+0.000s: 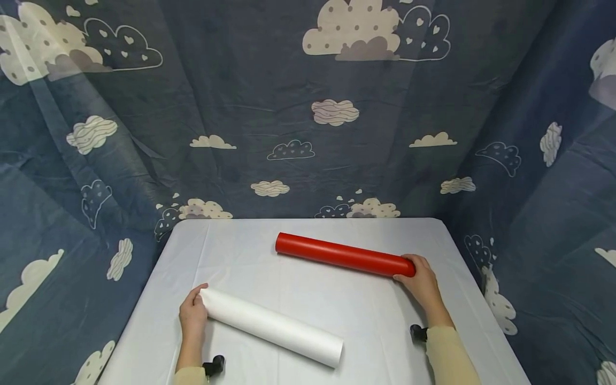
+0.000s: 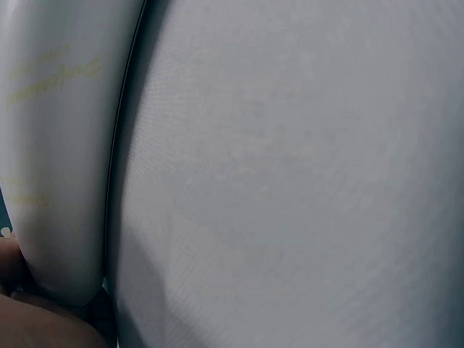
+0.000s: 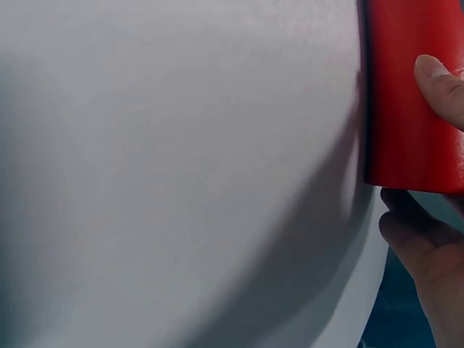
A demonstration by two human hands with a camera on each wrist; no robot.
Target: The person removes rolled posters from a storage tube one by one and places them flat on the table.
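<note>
A white roll [image 1: 271, 325] lies slanted across the near left part of the white table, its right end closer to the person. My left hand [image 1: 193, 315] holds its left end, and the left wrist view shows fingers [image 2: 43, 322] against that end. Faint yellow lettering runs along the white roll in this view. Farther back lies a glossy red roll [image 1: 341, 255], tilted slightly down to the right. My right hand [image 1: 424, 286] grips its right end, thumb [image 3: 444, 90] on the red surface and the other fingers around the end, partly hidden.
The white-covered table [image 1: 240, 251] has rounded far corners. Dark blue curtains [image 1: 269, 96] with printed clouds hang behind it and on both sides. A small black camera mount [image 1: 217, 364] sits at the left wrist, and another black mount [image 1: 418, 333] at the right.
</note>
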